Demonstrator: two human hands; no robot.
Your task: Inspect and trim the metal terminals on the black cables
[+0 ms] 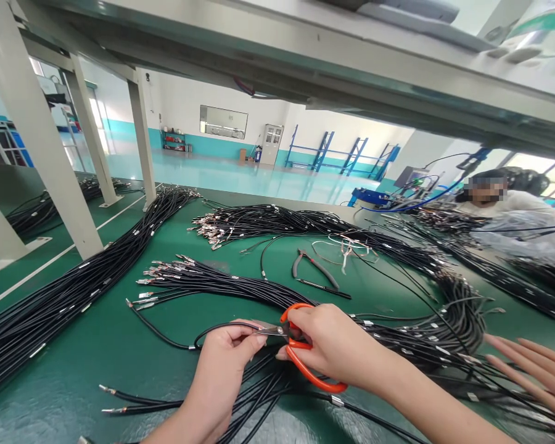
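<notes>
My left hand (222, 364) pinches a thin black cable (161, 336) between thumb and fingers, near the middle of the bench. In my right hand (328, 338) is a pair of scissors with orange handles (318, 377). Their blades point left and reach my left fingertips; how far apart the blades are is hard to tell. Just behind lies a bundle of black cables (231, 282) with metal terminals at its left end. More loose black cables (157, 405) pass beneath my hands.
Pliers (317, 266) rest on the green bench (106, 345) beyond the scissors. A long cable bundle (97, 277) runs along the left, beside white frame legs (58, 142). At right are another person's hand (536, 376) and a co-worker (513, 191). A beam (277, 55) crosses overhead.
</notes>
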